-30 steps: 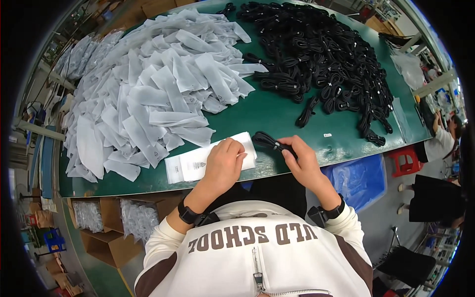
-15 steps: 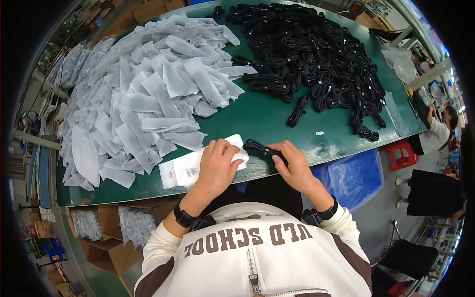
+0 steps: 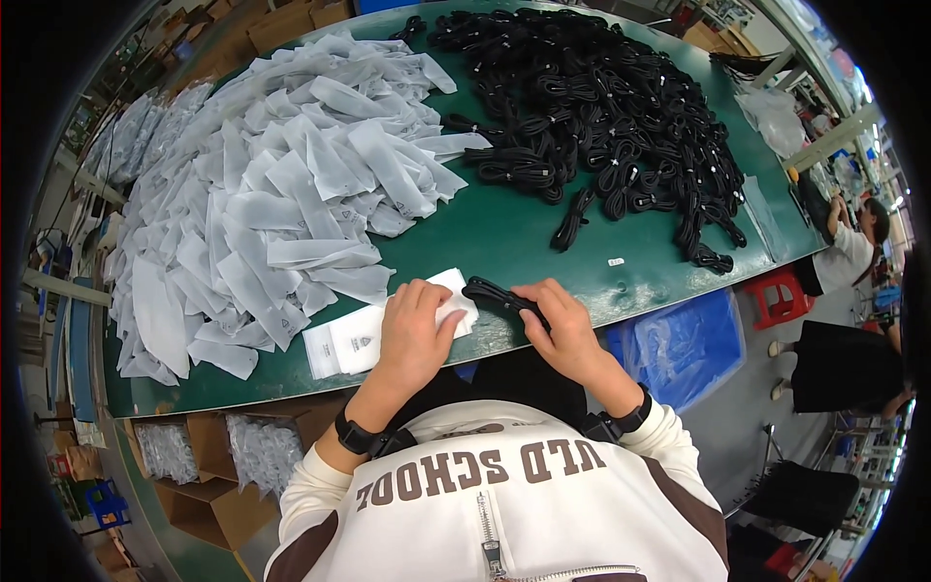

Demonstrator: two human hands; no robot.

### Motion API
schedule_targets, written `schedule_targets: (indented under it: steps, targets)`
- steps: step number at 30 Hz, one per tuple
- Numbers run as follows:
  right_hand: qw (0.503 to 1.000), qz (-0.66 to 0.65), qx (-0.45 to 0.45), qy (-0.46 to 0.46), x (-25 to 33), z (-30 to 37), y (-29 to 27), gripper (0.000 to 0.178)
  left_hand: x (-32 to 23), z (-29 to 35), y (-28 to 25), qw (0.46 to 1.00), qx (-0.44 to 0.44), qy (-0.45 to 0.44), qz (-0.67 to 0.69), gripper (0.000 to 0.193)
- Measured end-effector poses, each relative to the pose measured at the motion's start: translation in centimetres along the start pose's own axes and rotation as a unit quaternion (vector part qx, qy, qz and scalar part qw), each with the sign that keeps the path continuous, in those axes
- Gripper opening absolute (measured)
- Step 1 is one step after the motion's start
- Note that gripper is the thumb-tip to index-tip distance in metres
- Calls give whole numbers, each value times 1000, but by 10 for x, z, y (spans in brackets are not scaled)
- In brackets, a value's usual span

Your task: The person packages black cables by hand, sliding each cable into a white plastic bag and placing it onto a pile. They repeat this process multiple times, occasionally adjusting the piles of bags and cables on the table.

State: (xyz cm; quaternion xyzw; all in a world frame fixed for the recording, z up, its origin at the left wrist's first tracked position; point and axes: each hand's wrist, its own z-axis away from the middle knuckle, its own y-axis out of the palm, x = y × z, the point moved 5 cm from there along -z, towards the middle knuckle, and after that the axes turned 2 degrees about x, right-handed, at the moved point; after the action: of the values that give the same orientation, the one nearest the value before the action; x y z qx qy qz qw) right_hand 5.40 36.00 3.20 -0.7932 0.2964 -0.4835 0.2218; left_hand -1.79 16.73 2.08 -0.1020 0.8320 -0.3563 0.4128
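Black cable is held in the right hand, near side of green table, just right of white bags. Bags are touched by left hand; pinch can't be told.

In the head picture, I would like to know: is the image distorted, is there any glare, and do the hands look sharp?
Head view: fisheye distortion, the green table's edges bowing and the corners black; head view: pale glare on the tabletop beyond the right hand; head view: both the right and left hand look fairly sharp, without obvious motion blur.
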Motion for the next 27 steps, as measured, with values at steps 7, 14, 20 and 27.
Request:
schedule_targets:
  steps: [7,14,20,27]
  targets:
    - [999,3,29,20,4,0,0,30,10,4,2,1000,24,-9,1,9]
    - [1000,10,22,-20,13,-1,1,33,21,8,-2,990,14,-88,107,8]
    - [995,37,46,-79,18,-8,5,34,19,6,-6,973,-9,-125,195,9]
    - [980,-140,101,99,-6,5,11,26,-12,-11,-3,992,19,92,88,7]
